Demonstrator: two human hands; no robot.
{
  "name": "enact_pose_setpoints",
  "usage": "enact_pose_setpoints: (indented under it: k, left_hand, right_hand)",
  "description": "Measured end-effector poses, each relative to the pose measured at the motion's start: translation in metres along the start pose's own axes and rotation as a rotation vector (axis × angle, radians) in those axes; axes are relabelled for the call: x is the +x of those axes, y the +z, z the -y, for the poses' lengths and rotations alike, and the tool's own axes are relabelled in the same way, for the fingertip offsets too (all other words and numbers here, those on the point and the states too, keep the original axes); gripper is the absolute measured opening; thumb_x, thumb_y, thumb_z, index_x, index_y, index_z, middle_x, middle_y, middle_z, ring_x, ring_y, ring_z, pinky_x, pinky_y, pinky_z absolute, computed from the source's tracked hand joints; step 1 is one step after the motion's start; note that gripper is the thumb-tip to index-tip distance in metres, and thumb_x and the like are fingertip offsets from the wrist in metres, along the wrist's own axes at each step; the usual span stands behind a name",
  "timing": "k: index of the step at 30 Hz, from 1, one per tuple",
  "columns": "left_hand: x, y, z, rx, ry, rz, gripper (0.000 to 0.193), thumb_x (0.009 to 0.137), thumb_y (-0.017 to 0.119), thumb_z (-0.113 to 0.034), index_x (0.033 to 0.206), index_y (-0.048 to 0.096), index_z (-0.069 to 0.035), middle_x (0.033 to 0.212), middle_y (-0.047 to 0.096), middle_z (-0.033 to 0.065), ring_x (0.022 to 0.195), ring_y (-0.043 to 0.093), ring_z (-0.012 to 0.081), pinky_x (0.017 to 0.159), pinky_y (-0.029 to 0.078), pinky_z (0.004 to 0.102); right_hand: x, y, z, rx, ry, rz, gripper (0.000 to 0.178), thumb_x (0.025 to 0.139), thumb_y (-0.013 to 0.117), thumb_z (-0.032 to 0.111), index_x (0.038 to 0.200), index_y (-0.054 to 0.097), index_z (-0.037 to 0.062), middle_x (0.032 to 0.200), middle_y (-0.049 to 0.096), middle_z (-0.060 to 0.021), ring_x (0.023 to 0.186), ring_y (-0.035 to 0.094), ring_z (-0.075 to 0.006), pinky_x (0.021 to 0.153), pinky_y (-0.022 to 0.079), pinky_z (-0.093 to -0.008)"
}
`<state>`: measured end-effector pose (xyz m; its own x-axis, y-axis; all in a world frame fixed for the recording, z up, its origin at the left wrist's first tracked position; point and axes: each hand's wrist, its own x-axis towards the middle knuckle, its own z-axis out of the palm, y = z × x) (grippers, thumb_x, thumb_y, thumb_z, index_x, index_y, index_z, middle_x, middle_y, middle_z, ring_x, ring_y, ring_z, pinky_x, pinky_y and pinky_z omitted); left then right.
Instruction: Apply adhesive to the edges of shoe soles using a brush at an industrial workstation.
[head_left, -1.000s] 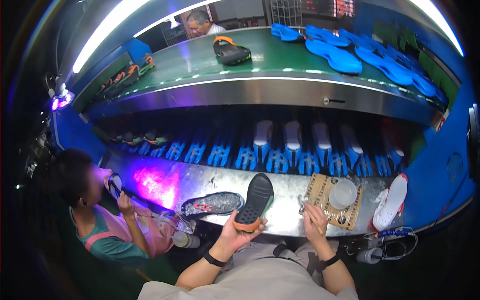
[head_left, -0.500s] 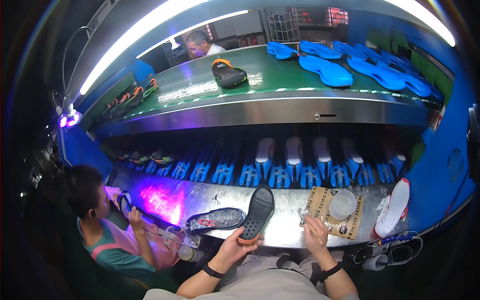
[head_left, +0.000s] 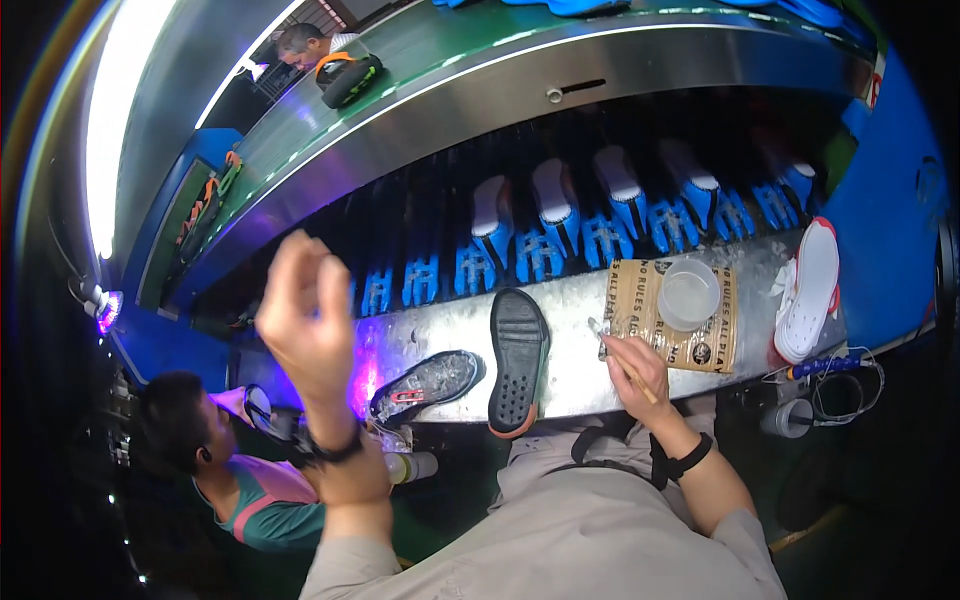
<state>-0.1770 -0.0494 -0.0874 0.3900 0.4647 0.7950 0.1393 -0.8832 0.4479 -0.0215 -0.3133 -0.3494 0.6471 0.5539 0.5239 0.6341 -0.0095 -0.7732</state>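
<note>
My left hand [head_left: 308,320] is raised at the left, above the metal bench; motion smears its fingers and nothing in them can be made out. My right hand [head_left: 637,378] is closed around the wooden handle of a brush [head_left: 632,377], whose tip is beside the cardboard's left edge. Between my hands, a black shoe sole [head_left: 518,355] with an orange end and round hollows rests on the bench, touched by neither hand. To its left lies a dark shoe [head_left: 428,384] with a red mark. A translucent cup [head_left: 688,296] stands on the brown printed cardboard [head_left: 640,300].
A white shoe with red trim [head_left: 808,290] is at the bench's right end. Behind the bench [head_left: 580,370], blue holders [head_left: 605,240] carry several shoes. Above runs a green conveyor [head_left: 440,50] with a metal edge. A co-worker [head_left: 240,460] sits close on my left.
My left hand has let go of the sole, which now lies on the bench, and has risen to the left. The view has turned and shifted; my right hand keeps the brush.
</note>
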Motion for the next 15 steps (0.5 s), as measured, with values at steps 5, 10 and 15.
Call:
enact_pose_setpoints:
  k: [5,10,15]
  left_hand:
    - [0.129,0.035,-0.008,0.256,0.220,0.098,0.022,0.091,0.076,-0.018,0.087,0.073,0.003,0.063,0.065,0.0063,0.058,0.060,0.0099,0.058,0.048,0.0279]
    - [0.221,0.089,0.040,0.467,0.158,0.518,0.037,0.096,0.065,-0.034,0.100,0.076,0.001,0.080,0.073,0.0189,0.075,0.072,0.0268,0.073,0.054,0.0381]
    - [0.247,0.119,0.113,0.520,-0.002,0.736,0.071,0.103,0.046,-0.056,0.147,0.051,0.000,0.145,0.055,0.0269,0.141,0.046,0.0407,0.118,0.035,0.0408]
  right_hand:
    - [0.002,-0.001,0.001,0.017,0.026,-0.023,0.028,0.087,0.067,0.000,0.115,0.070,-0.0034,0.095,0.069,-0.0190,0.081,0.068,-0.0343,0.071,0.054,-0.0402]
    - [0.005,-0.002,0.000,0.042,0.033,-0.016,0.030,0.086,0.069,0.002,0.115,0.070,-0.0019,0.092,0.067,-0.0164,0.080,0.067,-0.0333,0.072,0.054,-0.0400]
    - [0.005,-0.003,0.000,0.009,0.000,-0.014,0.030,0.086,0.069,0.001,0.116,0.070,-0.0023,0.090,0.067,-0.0164,0.079,0.066,-0.0334,0.071,0.053,-0.0404]
